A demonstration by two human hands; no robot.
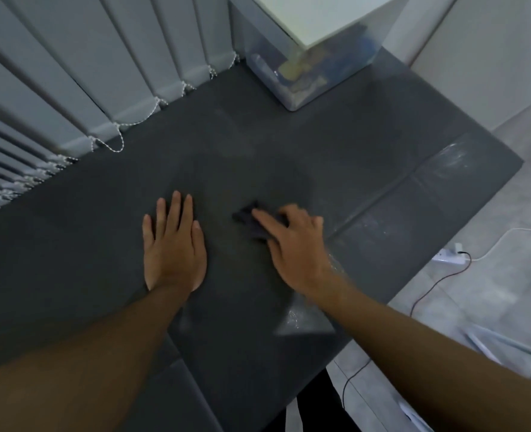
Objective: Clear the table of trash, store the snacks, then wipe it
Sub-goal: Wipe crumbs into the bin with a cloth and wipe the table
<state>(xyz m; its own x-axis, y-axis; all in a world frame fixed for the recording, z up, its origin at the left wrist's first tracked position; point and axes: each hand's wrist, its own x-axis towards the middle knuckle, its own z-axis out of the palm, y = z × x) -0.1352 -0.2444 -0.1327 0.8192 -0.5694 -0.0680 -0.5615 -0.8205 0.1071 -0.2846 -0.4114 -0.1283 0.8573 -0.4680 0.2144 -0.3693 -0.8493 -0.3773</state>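
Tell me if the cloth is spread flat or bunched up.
Bunched up: the dark cloth shows as a small crumpled wad poking out from under the right hand on the table.

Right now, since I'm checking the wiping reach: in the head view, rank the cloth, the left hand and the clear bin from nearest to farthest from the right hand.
1. cloth, touching, under the fingers of the right hand.
2. left hand, flat on the table, off to the left of the right hand.
3. clear bin, at the table's far corner.
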